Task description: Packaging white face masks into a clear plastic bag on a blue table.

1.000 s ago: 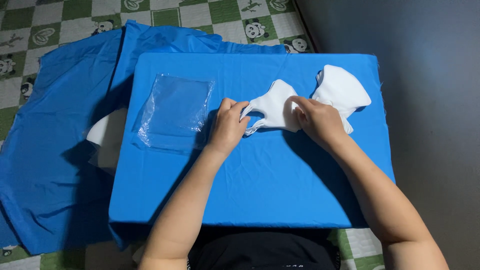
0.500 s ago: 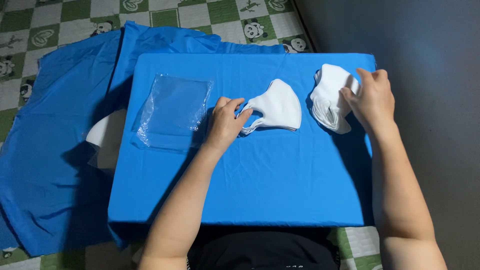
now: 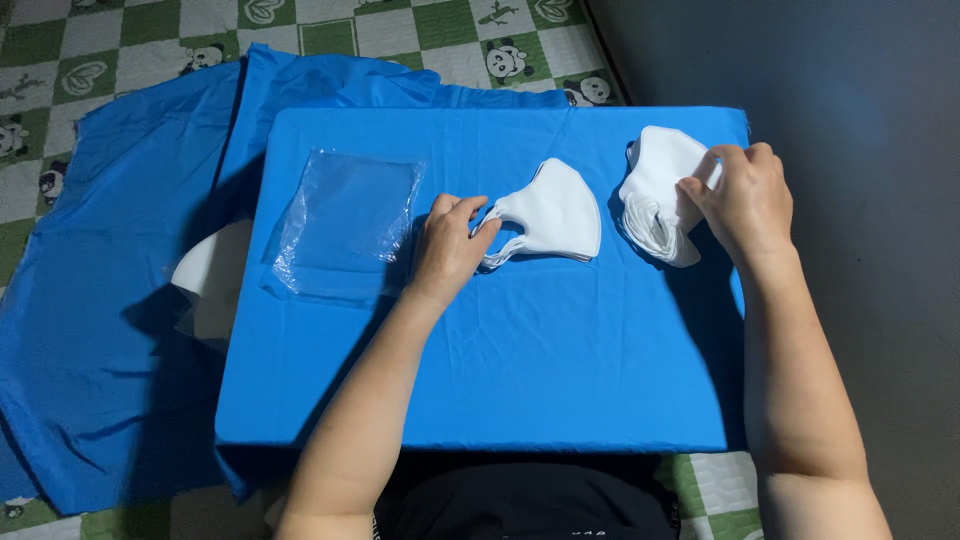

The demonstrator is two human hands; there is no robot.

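A single white face mask [image 3: 550, 213] lies flat in the middle of the blue-covered table [image 3: 480, 380]. My left hand [image 3: 447, 247] rests on the mask's left end, fingers pinching its ear loops. To the right sits a stack of white masks [image 3: 657, 200]. My right hand [image 3: 742, 200] is on the stack's right side, fingertips gripping the top mask's edge.
A clear plastic bag [image 3: 345, 222] lies flat on the table's left part. Blue cloth [image 3: 110, 290] spreads over the green-and-white patterned floor mat [image 3: 420, 30] to the left. A white object [image 3: 205, 275] shows at the table's left edge. A dark wall [image 3: 860, 120] stands on the right.
My right hand left the single mask, moved right to the stack and now grips its top mask. My left hand stayed on the single mask's left end.
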